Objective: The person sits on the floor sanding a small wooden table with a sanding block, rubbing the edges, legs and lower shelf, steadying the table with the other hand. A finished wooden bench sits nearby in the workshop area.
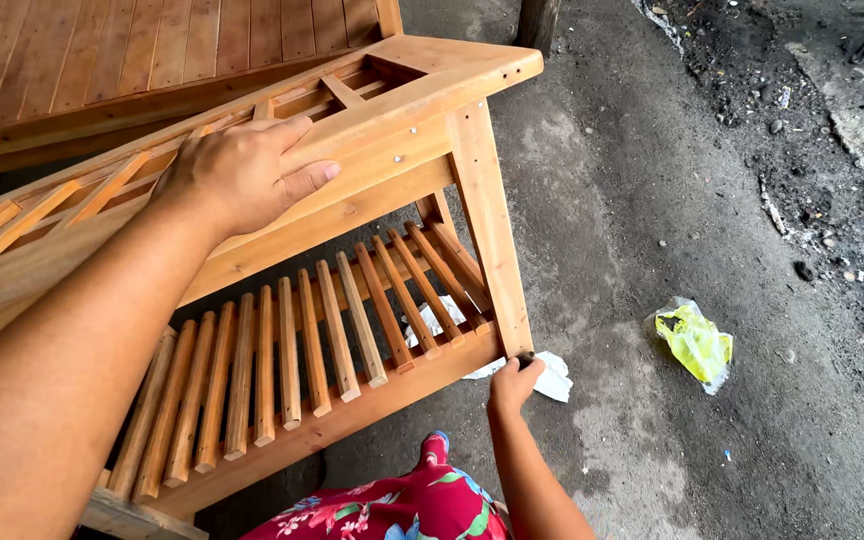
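Rough grey concrete floor (pixel 652 200), cracked and littered with grit, carries everything in view. Nearest the camera, a red floral garment (pixel 392 505) covers the person's lap or knee, with a toe of patterned footwear just above it. Close beside that, the right hand (pixel 514 385) reaches down to the foot of the front leg (pixel 492 230) of a pale wooden rack (pixel 352 150); its fingers are curled in around the leg's bottom end, where something small and dark shows, though what it pinches there I cannot tell. A scrap of white paper (pixel 555 380) lies on the floor, touching that spot.

Above, the rack's slatted lower shelf (pixel 292 360) runs leftward. Higher up, the left hand (pixel 242 175) lies mostly flat and spread on the top rail, thumb along the front face, pressing rather than gripping. The rack looks tilted off level, so that palm seems to be what steadies it.

The risk as I judge it: if the flat hand slips on the smooth timber, the frame could drop or swing onto the fingers at the leg's foot. The paper underfoot could also let the leg skid.

Farther right lies a crumpled yellow-green wrapper (pixel 694 343); beyond, a slatted wooden panel (pixel 152 50) stands behind the rack.
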`<state>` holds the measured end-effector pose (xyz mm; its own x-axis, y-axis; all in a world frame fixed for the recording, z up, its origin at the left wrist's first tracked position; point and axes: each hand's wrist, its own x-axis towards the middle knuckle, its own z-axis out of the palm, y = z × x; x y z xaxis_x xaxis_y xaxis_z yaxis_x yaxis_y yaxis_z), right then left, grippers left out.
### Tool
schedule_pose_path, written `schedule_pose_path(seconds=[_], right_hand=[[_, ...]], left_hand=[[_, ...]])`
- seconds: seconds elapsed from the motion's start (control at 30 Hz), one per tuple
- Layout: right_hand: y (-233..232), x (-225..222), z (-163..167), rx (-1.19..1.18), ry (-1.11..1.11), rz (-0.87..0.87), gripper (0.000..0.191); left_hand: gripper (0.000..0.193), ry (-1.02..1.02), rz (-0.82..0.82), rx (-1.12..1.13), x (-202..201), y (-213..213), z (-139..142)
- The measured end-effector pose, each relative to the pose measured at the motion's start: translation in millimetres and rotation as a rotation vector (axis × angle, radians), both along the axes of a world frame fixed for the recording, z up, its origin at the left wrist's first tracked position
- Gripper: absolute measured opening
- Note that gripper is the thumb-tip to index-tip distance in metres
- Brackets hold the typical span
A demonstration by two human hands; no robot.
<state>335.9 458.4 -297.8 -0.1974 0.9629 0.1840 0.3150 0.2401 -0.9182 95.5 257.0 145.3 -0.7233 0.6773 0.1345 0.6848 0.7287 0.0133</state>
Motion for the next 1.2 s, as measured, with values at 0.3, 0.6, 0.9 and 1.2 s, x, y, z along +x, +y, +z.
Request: schedule_pose_path(seconds=[0.3,0.6,0.9,1.2], right_hand=[[23,-34,37,-0.424,0.175,-0.056,0.033],[46,-13,26,-0.968,0.393,-0.056,0.044],[33,-82,68,-0.087,0.246,0.165,0.022],[59,4,9,-1.076,0.496,-0.038,0.025]], left_hand=[[0.079,0.009,-0.016,0.057,-2,6,-7],[0.08,-0.005,0.026,0.016,-6,7,-11],[0.08,-0.031,0.021,0.02,-7,10,-11],[0.079,-0.033,0.047,0.004,0,12,-9]])
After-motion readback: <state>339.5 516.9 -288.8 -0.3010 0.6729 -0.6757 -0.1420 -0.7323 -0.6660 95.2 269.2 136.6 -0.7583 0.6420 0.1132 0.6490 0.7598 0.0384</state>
